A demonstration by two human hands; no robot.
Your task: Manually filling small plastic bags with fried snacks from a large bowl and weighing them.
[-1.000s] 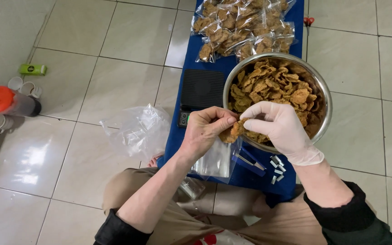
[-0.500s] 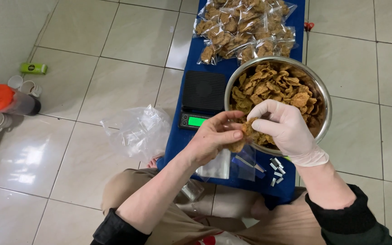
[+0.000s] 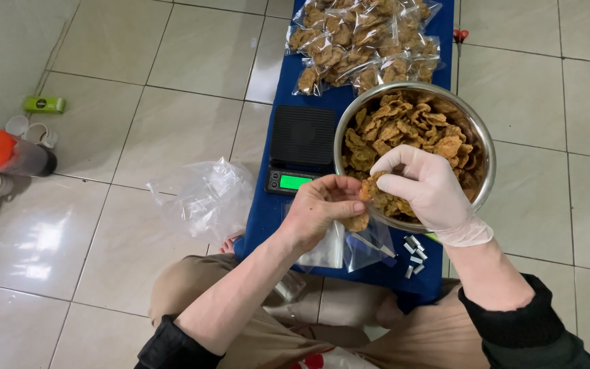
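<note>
The fingers of the gloved right hand (image 3: 426, 193) are pinched narrow on a clump of brown fried chips (image 3: 377, 192), held just over the near rim of the steel bowl (image 3: 484, 164). The fingers of the bare left hand (image 3: 320, 212) are curled shut on the mouth of a small clear plastic bag (image 3: 330, 247), which hangs below it with one chip at its opening. The two hands nearly touch. The bowl, heaped with the same chips, sits on a blue surface (image 3: 265, 215), just beside a black digital scale (image 3: 301, 147) with a lit green display. Sealed bags of chips (image 3: 363, 41) lie beyond the bowl. A pile of empty clear bags (image 3: 206, 195) rests on the tiled floor (image 3: 138, 137).
</note>
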